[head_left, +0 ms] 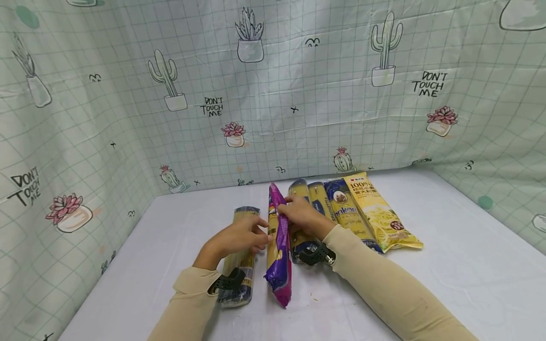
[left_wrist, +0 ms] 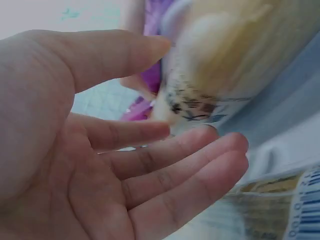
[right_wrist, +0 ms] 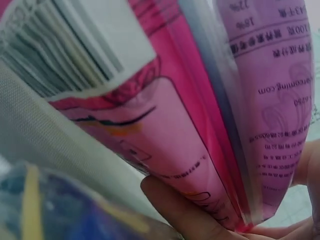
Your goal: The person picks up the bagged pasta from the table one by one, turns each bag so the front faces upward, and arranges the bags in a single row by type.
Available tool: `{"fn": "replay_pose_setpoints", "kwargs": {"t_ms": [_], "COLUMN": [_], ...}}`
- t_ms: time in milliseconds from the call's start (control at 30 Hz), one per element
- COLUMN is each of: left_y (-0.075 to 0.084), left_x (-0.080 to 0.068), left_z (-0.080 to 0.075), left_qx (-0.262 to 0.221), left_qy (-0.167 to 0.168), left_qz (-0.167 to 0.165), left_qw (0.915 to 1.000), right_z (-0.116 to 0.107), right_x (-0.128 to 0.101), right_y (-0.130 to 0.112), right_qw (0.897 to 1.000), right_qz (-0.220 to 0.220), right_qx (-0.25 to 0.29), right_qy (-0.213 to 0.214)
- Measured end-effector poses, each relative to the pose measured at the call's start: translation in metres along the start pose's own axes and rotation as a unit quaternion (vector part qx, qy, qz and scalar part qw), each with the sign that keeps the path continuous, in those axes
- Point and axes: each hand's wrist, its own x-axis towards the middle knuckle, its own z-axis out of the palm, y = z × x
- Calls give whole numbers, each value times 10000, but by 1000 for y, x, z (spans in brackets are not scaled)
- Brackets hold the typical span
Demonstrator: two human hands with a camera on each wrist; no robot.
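- Head view: a person's two hands meet over a purple spaghetti packet (head_left: 279, 246) lying lengthwise near the middle of a white table (head_left: 448, 265)
- The right hand (head_left: 300, 215) lies across the upper part of the packet with fingers curled onto its top edge; in the right wrist view the fingers (right_wrist: 185, 210) sit under the pink-purple wrapper (right_wrist: 200, 125), so it looks like a grip rather than a mere touch
- The left hand (head_left: 239, 237) reaches in from the other side, its fingertips at the packet's left edge; the left wrist view shows the palm spread and the fingers (left_wrist: 190, 165) straight and relaxed, holding nothing
- Under the left forearm lies a clear packet of spaghetti with a dark blue end (head_left: 242, 255), just beside the purple one
- To the right, a row of further pasta packets lies close together: two yellow-and-blue ones partly hidden by the right hand, a blue packet (head_left: 347, 213), and a yellow packet (head_left: 384, 215) at the far end
- Risk, as I judge it: the purple packet appears to stand on its narrow edge, so it could roll or tip onto a neighbour if the right hand loosens
- The slick wrapper could also slip through a one-sided grip, since the left hand only steadies it
- The left sleeve (head_left: 192, 298) rests over the clear packet and might drag it askew
- Both wrist views are blurred, so exact finger contact is hard to confirm
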Motion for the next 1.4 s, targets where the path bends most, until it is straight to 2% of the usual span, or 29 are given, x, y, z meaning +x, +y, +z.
{"fn": "replay_pose_setpoints", "kwargs": {"t_ms": [100, 200, 300, 400, 533, 767, 900, 1033, 1200, 1400], "left_y": [-3, -5, -7, -12, -17, -20, -21, -20, -18, -15], "left_x": [2, 3, 4, 7, 10, 8, 10, 14, 13, 11], "left_z": [2, 3, 5, 8, 13, 12, 13, 14, 15, 13], "left_qx": [-212, -455, -904, -1410, -2042, -3096, -3337, -3231, -2998, -2915], "left_qy": [-62, -51, -118, -321, -640, -1069, -1168, -976, -643, -438], "left_qz": [-159, -241, -239, -231, -259, -191, -39, 64, -8, 76], "left_qw": [9996, 9987, 9955, 9892, 9765, 9447, 9354, 9413, 9518, 9555], "right_z": [0, -1, -2, -4, -10, -15, -17, -19, -20, -19], "right_x": [1, 2, 3, 3, 2, 4, 5, 6, 5, 5], "right_y": [-3, -5, -6, -6, -7, -9, -8, -8, -8, -8], "right_qw": [9997, 9991, 9978, 9953, 9909, 9883, 9860, 9837, 9834, 9827], "right_qz": [46, -91, -265, -285, -219, -106, -120, -156, -107, -257], "right_qx": [129, 252, 515, 888, 1258, 1418, 1596, 1758, 1797, 1831], "right_qy": [186, 314, 316, 280, 425, 547, 467, 339, 232, 88]}}
